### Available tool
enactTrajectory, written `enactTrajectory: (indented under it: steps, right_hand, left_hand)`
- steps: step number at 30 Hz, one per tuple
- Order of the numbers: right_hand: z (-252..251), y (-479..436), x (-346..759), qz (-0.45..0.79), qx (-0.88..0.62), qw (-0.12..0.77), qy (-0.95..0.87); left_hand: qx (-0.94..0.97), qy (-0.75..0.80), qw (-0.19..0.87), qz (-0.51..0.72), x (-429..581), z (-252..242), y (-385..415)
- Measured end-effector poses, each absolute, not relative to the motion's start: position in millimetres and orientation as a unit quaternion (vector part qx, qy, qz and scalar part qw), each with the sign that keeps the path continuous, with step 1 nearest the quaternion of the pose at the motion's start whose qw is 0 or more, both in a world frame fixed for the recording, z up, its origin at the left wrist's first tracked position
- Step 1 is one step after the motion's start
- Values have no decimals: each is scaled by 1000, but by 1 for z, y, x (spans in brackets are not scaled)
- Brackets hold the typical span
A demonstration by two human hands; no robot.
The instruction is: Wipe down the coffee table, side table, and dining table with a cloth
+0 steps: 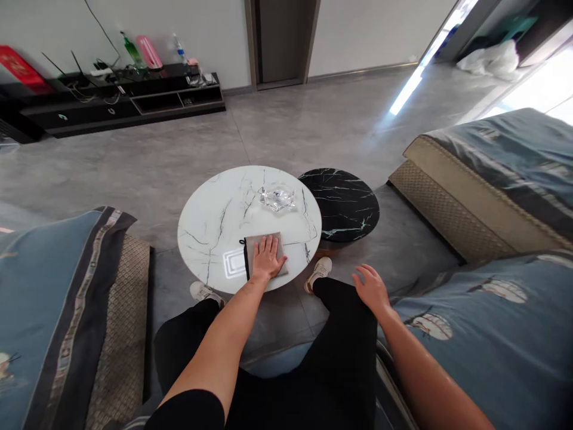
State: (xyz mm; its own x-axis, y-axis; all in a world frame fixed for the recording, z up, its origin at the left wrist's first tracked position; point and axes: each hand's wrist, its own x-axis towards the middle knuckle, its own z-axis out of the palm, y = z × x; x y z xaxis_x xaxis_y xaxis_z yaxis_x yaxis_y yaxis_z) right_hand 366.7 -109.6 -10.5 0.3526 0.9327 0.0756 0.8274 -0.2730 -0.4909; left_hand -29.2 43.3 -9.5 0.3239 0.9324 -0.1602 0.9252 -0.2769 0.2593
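My left hand (pixel 265 260) lies flat, fingers spread, on a folded grey-brown cloth (pixel 282 270) with a dark edge and a small black loop. The cloth rests near the front of a round white marble-patterned table (pixel 201 221). Behind it on the same table is a clear crumpled plastic piece (pixel 278 197), perhaps a bag or dish. My right hand (pixel 372 289) is by my right knee, holding nothing, its fingers loosely apart. It is away from the table.
A lower round black table (pixel 347 206) stands partly under the white one. Cushioned sofas flank me, with blue covers at left (pixel 49 269) and right (pixel 470 316). A black TV cabinet (pixel 147 98) carries bottles and a router along the wall.
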Motion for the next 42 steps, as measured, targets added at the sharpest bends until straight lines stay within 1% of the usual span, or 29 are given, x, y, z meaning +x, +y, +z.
enactTrajectory:
  steps: [4,6,10,13,17,21,23,26,30,33,35,37,42]
  right_hand:
    - [-30,-155,428,77,-834,172,-519]
    - [-35,-179,449,69,-845,127,-515]
    - [-38,-231,464,66,-867,6,-494]
    - [-41,-269,463,70,-901,-42,-425]
    - [-47,-299,457,79,-940,-32,-330]
    - [-52,-300,452,56,-941,-8,-333]
    - [-55,-299,451,37,-943,4,-330]
    - [-58,-298,451,29,-945,9,-325]
    - [-63,-299,455,30,-946,8,-324]
    - [-67,-299,459,28,-947,28,-320]
    - [-69,-298,461,33,-948,48,-313]
    - [-70,-297,462,30,-948,67,-310]
    - [-67,-296,460,9,-945,84,-316]
  left_hand:
    - [757,637,146,20,-96,-6,30]
    - [723,678,134,22,-144,-5,23]
    - [670,734,109,14,-223,-4,12]
    - [657,746,109,10,-243,-2,9]
    - [649,754,104,10,-239,2,10]
    - [626,772,104,33,-228,3,18]
    - [623,774,104,51,-206,1,26]
    - [660,740,111,61,-137,-3,36]
    - [751,642,150,44,-10,-6,33]
    - [795,583,161,40,44,-8,25]
    - [807,565,168,41,42,-7,22]
    - [804,568,170,40,13,-5,21]
    - [721,678,139,35,-119,6,21]
